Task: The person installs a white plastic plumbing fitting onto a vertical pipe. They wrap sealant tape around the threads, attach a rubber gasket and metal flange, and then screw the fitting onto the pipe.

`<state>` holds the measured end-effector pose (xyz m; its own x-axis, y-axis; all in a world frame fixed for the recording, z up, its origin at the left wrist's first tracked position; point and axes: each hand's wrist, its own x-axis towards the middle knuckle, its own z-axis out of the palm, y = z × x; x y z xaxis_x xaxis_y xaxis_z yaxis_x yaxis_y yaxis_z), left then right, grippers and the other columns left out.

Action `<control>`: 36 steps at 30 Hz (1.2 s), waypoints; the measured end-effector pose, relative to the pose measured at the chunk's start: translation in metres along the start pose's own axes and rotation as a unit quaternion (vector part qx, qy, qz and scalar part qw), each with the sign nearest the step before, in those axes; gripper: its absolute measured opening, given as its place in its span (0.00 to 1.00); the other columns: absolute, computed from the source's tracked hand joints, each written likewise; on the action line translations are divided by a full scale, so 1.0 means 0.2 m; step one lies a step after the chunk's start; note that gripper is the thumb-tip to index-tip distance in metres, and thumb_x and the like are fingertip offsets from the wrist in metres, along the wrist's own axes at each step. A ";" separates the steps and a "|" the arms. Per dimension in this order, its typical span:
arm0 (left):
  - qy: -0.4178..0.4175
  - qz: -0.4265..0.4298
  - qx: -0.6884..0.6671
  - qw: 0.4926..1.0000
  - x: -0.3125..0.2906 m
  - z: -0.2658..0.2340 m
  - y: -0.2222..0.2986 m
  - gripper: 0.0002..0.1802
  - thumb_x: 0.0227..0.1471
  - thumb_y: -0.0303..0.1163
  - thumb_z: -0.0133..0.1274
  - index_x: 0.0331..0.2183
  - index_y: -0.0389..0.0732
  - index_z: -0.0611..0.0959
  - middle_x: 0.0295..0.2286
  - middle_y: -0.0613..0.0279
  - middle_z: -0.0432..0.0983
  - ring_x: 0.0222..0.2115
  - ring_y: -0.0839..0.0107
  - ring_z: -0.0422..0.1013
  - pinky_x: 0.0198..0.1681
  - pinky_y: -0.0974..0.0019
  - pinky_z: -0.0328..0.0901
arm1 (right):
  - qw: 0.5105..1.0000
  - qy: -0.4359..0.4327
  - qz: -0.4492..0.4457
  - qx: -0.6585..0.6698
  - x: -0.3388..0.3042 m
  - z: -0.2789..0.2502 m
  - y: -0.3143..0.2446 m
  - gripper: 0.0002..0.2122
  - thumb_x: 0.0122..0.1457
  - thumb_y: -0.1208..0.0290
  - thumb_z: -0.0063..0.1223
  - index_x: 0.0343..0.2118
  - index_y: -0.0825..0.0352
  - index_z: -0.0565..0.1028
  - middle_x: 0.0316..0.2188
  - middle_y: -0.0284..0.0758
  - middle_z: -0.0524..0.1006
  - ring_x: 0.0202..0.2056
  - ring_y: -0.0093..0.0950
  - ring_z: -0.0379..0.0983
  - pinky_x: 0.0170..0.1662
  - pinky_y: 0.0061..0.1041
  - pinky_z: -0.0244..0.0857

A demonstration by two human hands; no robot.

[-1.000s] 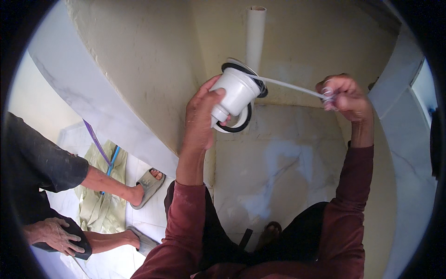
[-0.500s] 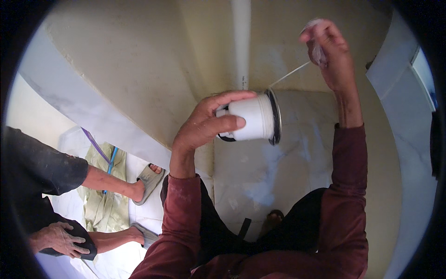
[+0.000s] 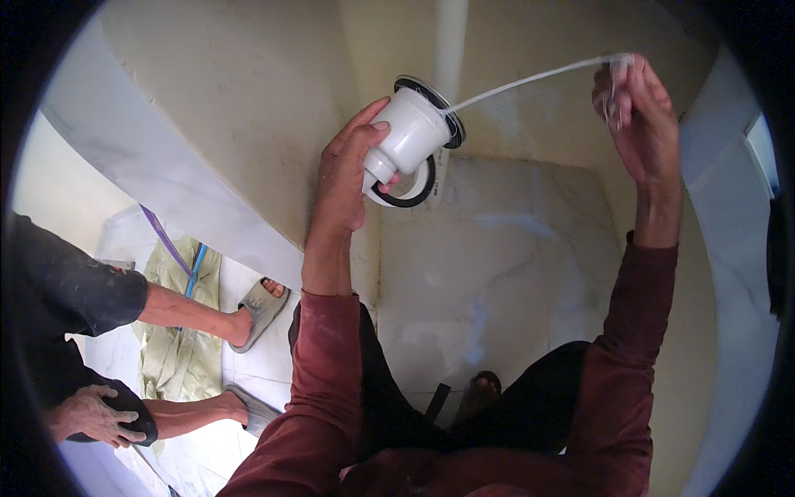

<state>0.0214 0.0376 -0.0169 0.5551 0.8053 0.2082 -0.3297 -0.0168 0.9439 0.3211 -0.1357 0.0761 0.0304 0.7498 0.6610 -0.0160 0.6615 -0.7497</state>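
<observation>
My left hand [image 3: 338, 178] is wrapped round the narrow end of a white plastic sink drain body [image 3: 414, 132], tilted up and away. Its wide end carries a dark-rimmed flange [image 3: 455, 128]. A white ring with a black gasket [image 3: 428, 184] sits loosely by the narrow end, at my left fingers. From beside the flange, a thin white strip [image 3: 530, 79] arcs to my right hand [image 3: 650, 124], raised at the upper right. There the fingers pinch its end, along with a crumpled, see-through wisp that is blurred.
A white pipe [image 3: 451, 50] runs down the wall ahead. To the left, beyond a curved panel edge [image 3: 190, 174], a person [image 3: 74, 290] in dark clothes sits near a greenish sack [image 3: 178, 356]. Marble-look tiles [image 3: 497, 273] lie below my hands.
My left hand has lifted and turned the drain body, bringing the ring with the gasket into view. My right hand has moved right and slightly down, and the visible strip has become longer.
</observation>
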 end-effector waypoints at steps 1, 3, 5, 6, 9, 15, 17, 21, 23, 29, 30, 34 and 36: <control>-0.004 0.003 0.016 1.000 0.00 0.00 0.01 0.32 0.54 0.43 0.54 0.58 0.37 0.77 0.31 0.61 0.78 0.22 0.78 0.69 0.21 0.73 0.62 | 0.998 0.050 -0.023 0.008 0.03 -0.02 0.02 0.11 0.69 0.65 0.53 0.45 0.68 0.76 0.26 0.25 0.74 0.26 0.14 0.66 0.33 0.17 0.61; 0.010 -0.011 0.065 0.998 0.01 -0.01 0.01 0.32 0.52 0.42 0.57 0.56 0.38 0.79 0.31 0.62 0.78 0.22 0.79 0.69 0.21 0.74 0.61 | 0.986 0.149 -0.071 0.027 0.10 -0.06 0.11 0.11 0.68 0.66 0.53 0.46 0.68 0.74 0.27 0.27 0.72 0.28 0.16 0.67 0.35 0.20 0.62; 0.006 -0.029 0.105 0.994 0.02 -0.01 0.01 0.31 0.49 0.42 0.59 0.54 0.39 0.81 0.31 0.63 0.78 0.22 0.81 0.69 0.21 0.74 0.61 | 0.965 0.250 -0.077 0.013 0.10 -0.16 0.21 0.11 0.69 0.65 0.53 0.45 0.68 0.75 0.30 0.27 0.73 0.29 0.17 0.68 0.35 0.20 0.62; -0.001 -0.041 0.124 0.992 0.02 -0.02 0.01 0.31 0.48 0.42 0.60 0.54 0.39 0.82 0.31 0.63 0.78 0.22 0.81 0.68 0.20 0.74 0.60 | 0.951 0.298 -0.078 0.008 0.11 -0.21 0.27 0.11 0.69 0.65 0.53 0.45 0.67 0.75 0.31 0.28 0.73 0.30 0.18 0.68 0.36 0.19 0.63; -0.005 -0.043 0.194 0.980 0.03 -0.01 0.03 0.34 0.47 0.43 0.62 0.54 0.37 0.81 0.36 0.58 0.80 0.30 0.76 0.74 0.32 0.71 0.68 | 0.891 0.445 -0.067 -0.050 0.12 -0.36 0.33 0.13 0.68 0.62 0.54 0.47 0.67 0.75 0.35 0.29 0.76 0.31 0.19 0.70 0.38 0.19 0.64; 0.061 0.065 0.202 0.975 0.03 0.01 0.06 0.32 0.50 0.39 0.61 0.55 0.35 0.80 0.45 0.52 0.79 0.44 0.68 0.75 0.50 0.66 0.68 | 0.937 0.133 0.165 -0.278 0.16 -0.13 0.37 0.18 0.65 0.57 0.57 0.54 0.58 0.77 0.44 0.27 0.78 0.36 0.18 0.71 0.41 0.22 0.65; 0.073 0.066 0.167 0.981 0.04 0.04 0.08 0.30 0.50 0.37 0.61 0.55 0.35 0.80 0.46 0.53 0.79 0.44 0.68 0.75 0.50 0.66 0.67 | 0.933 0.037 0.114 -0.339 0.19 0.06 0.41 0.20 0.61 0.62 0.63 0.55 0.59 0.77 0.42 0.27 0.77 0.37 0.18 0.71 0.41 0.21 0.65; 0.086 0.036 0.135 0.986 0.07 0.05 0.02 0.29 0.52 0.36 0.60 0.55 0.36 0.80 0.42 0.57 0.80 0.35 0.74 0.75 0.36 0.71 0.70 | 0.901 -0.040 -0.086 -0.423 0.20 0.29 0.47 0.23 0.54 0.66 0.69 0.54 0.59 0.79 0.36 0.27 0.74 0.37 0.20 0.71 0.40 0.23 0.66; 0.072 0.002 0.082 0.994 0.07 0.05 0.03 0.30 0.52 0.37 0.60 0.55 0.36 0.79 0.40 0.59 0.79 0.29 0.78 0.74 0.26 0.74 0.68 | 0.880 -0.053 -0.121 -0.456 0.21 0.31 0.49 0.23 0.52 0.67 0.70 0.52 0.61 0.79 0.34 0.28 0.73 0.36 0.22 0.71 0.38 0.24 0.67; 0.090 0.013 0.060 0.994 0.07 0.04 0.02 0.30 0.53 0.40 0.59 0.56 0.36 0.79 0.34 0.61 0.78 0.23 0.80 0.71 0.19 0.76 0.63 | 0.794 -0.064 -0.161 -0.582 0.19 0.34 0.53 0.12 0.54 0.68 0.67 0.35 0.68 0.77 0.28 0.34 0.72 0.30 0.32 0.72 0.32 0.33 0.66; 0.090 0.009 0.051 0.995 0.07 0.03 0.02 0.32 0.54 0.41 0.57 0.57 0.35 0.76 0.34 0.60 0.78 0.23 0.79 0.72 0.20 0.75 0.64 | 0.780 -0.067 -0.154 -0.603 0.19 0.37 0.50 0.10 0.56 0.68 0.65 0.35 0.68 0.76 0.28 0.35 0.72 0.31 0.35 0.73 0.34 0.36 0.67; 0.096 0.005 -0.022 0.995 0.08 0.02 0.04 0.34 0.57 0.44 0.53 0.61 0.36 0.72 0.33 0.58 0.78 0.22 0.75 0.72 0.20 0.72 0.65 | 0.789 -0.057 -0.110 -0.601 0.20 0.39 0.44 0.09 0.59 0.68 0.59 0.33 0.67 0.73 0.28 0.39 0.72 0.31 0.41 0.73 0.34 0.40 0.66; 0.092 0.006 -0.076 0.993 0.09 0.00 0.05 0.34 0.58 0.46 0.51 0.60 0.36 0.71 0.32 0.58 0.78 0.21 0.74 0.72 0.20 0.71 0.66 | 0.797 -0.050 -0.068 -0.598 0.20 0.37 0.41 0.09 0.60 0.67 0.58 0.35 0.68 0.73 0.29 0.40 0.72 0.31 0.42 0.74 0.35 0.41 0.67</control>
<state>0.0279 0.0517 -0.0038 0.4072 0.9000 0.1553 -0.4541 0.0520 0.8894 0.2462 -0.0516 0.0437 -0.1298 0.7083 0.6939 0.9465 0.2971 -0.1262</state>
